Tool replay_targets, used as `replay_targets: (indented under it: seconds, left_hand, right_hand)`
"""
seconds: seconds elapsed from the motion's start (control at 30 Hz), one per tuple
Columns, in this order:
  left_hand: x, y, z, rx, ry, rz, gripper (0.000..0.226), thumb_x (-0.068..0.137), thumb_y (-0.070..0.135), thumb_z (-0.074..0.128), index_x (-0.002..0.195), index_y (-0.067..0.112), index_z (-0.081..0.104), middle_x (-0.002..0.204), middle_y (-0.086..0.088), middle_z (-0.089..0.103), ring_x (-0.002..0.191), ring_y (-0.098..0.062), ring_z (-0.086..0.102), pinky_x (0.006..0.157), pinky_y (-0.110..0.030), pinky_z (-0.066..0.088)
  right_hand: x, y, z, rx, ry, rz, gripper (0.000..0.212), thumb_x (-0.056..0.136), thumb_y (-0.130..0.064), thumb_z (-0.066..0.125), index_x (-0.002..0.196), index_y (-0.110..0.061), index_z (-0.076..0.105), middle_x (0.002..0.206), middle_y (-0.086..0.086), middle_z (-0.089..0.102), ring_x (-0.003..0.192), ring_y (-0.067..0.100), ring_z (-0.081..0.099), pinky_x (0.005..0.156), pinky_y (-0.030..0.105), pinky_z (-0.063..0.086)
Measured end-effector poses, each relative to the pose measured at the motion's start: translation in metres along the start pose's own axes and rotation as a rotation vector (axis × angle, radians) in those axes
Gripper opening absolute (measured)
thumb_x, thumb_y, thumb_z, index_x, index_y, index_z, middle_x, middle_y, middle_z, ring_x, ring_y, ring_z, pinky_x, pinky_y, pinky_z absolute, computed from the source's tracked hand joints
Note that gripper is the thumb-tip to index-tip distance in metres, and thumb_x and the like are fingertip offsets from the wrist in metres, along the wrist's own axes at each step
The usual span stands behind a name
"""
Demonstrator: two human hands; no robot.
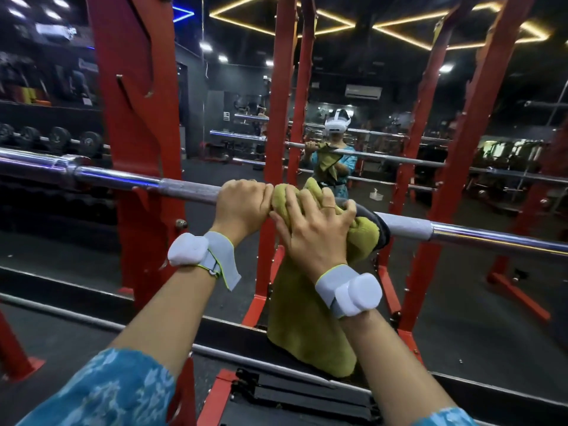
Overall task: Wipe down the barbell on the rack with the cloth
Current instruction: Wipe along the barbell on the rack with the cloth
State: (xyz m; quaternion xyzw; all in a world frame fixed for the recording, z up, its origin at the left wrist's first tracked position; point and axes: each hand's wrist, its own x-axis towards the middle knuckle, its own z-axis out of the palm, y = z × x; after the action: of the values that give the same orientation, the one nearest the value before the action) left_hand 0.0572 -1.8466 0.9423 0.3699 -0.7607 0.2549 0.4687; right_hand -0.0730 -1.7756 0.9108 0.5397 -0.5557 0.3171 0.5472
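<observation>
The bar (129, 180) lies across the rack (135, 118). The left hand (242, 204) clamps bare bar. Just beside it, the right hand (313, 229) wraps its fingers over the cloth (307, 318) on the bar. A loose grip may let the hanging cloth slide off.

One view only, head-worn, wide-angle. Faces forward and slightly down. Very near the barbell (184, 188), which crosses mid-frame. Ahead, upper centre, a mirror (378, 124) reflects the headset wearer. Frame edges bow.
</observation>
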Motion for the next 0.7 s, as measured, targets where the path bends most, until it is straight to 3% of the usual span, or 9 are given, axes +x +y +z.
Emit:
replay_targets:
  seconds: [0.1, 0.17, 0.23, 0.3, 0.37, 0.47, 0.6, 0.7]
  left_hand:
    - [0.005, -0.007, -0.004, 0.004, -0.082, 0.037, 0.062, 0.082, 0.037, 0.017, 0.063, 0.005, 0.067, 0.063, -0.018, 0.064, 0.060, -0.037, 0.061, 0.053, -0.031, 0.037]
    - [0.010, -0.019, -0.005, 0.044, -0.113, -0.019, 0.075, 0.077, 0.042, 0.006, 0.078, 0.003, 0.071, 0.080, -0.020, 0.068, 0.079, -0.038, 0.062, 0.061, -0.034, 0.038]
    - [0.011, -0.028, -0.004, 0.063, -0.130, -0.097, 0.079, 0.072, 0.042, 0.003, 0.080, 0.001, 0.071, 0.084, -0.022, 0.068, 0.082, -0.039, 0.061, 0.062, -0.035, 0.035]
    - [0.005, -0.028, -0.002, 0.040, -0.083, -0.116, 0.071, 0.075, 0.038, 0.010, 0.068, -0.002, 0.069, 0.071, -0.023, 0.066, 0.069, -0.041, 0.061, 0.056, -0.034, 0.033]
    - [0.002, -0.024, 0.000, 0.003, -0.028, -0.143, 0.065, 0.076, 0.034, 0.017, 0.057, -0.003, 0.066, 0.058, -0.023, 0.062, 0.056, -0.040, 0.059, 0.052, -0.032, 0.031]
    - [0.002, -0.026, 0.000, 0.025, -0.041, -0.139, 0.063, 0.080, 0.033, 0.019, 0.055, -0.001, 0.065, 0.054, -0.021, 0.061, 0.051, -0.038, 0.059, 0.051, -0.030, 0.029]
    - [0.001, -0.025, 0.000, -0.002, 0.007, -0.172, 0.048, 0.075, 0.024, 0.035, 0.039, 0.003, 0.057, 0.038, -0.015, 0.051, 0.032, -0.030, 0.048, 0.044, -0.022, 0.037]
    - [0.002, -0.025, 0.003, -0.003, 0.026, -0.177, 0.047, 0.074, 0.024, 0.034, 0.037, 0.003, 0.055, 0.036, -0.014, 0.049, 0.030, -0.028, 0.046, 0.046, -0.020, 0.028]
  right_hand:
    - [-0.007, 0.019, -0.001, -0.064, 0.003, 0.004, 0.043, 0.093, -0.052, 0.041, 0.111, -0.023, 0.067, 0.099, 0.004, 0.065, 0.099, 0.038, 0.058, 0.085, 0.053, 0.032]
    - [-0.002, 0.021, -0.004, -0.077, -0.006, 0.126, 0.039, 0.089, -0.049, 0.044, 0.098, -0.020, 0.069, 0.086, 0.006, 0.063, 0.087, 0.036, 0.059, 0.085, 0.052, 0.033]
    - [0.009, 0.012, -0.007, -0.079, -0.032, 0.273, 0.035, 0.086, -0.045, 0.046, 0.080, -0.017, 0.066, 0.073, 0.006, 0.060, 0.072, 0.033, 0.057, 0.086, 0.051, 0.033]
    - [0.024, -0.007, -0.006, -0.070, -0.059, 0.340, 0.034, 0.085, -0.040, 0.047, 0.067, -0.016, 0.062, 0.065, 0.004, 0.059, 0.065, 0.030, 0.056, 0.085, 0.049, 0.033]
    - [0.034, -0.027, -0.002, -0.036, -0.061, 0.296, 0.036, 0.086, -0.040, 0.046, 0.064, -0.016, 0.061, 0.063, 0.004, 0.060, 0.064, 0.029, 0.057, 0.082, 0.045, 0.031]
    - [0.029, -0.047, 0.004, -0.009, -0.071, 0.164, 0.040, 0.091, -0.044, 0.040, 0.077, -0.014, 0.064, 0.074, 0.007, 0.061, 0.076, 0.031, 0.058, 0.083, 0.046, 0.032]
    - [0.004, -0.018, 0.012, -0.051, 0.058, -0.073, 0.041, 0.090, -0.041, 0.045, 0.109, -0.012, 0.068, 0.103, 0.007, 0.067, 0.097, 0.032, 0.052, 0.087, 0.046, 0.034]
    - [-0.002, 0.007, 0.009, -0.082, 0.055, -0.054, 0.043, 0.086, -0.042, 0.047, 0.109, -0.013, 0.067, 0.102, 0.007, 0.066, 0.097, 0.031, 0.049, 0.085, 0.044, 0.033]
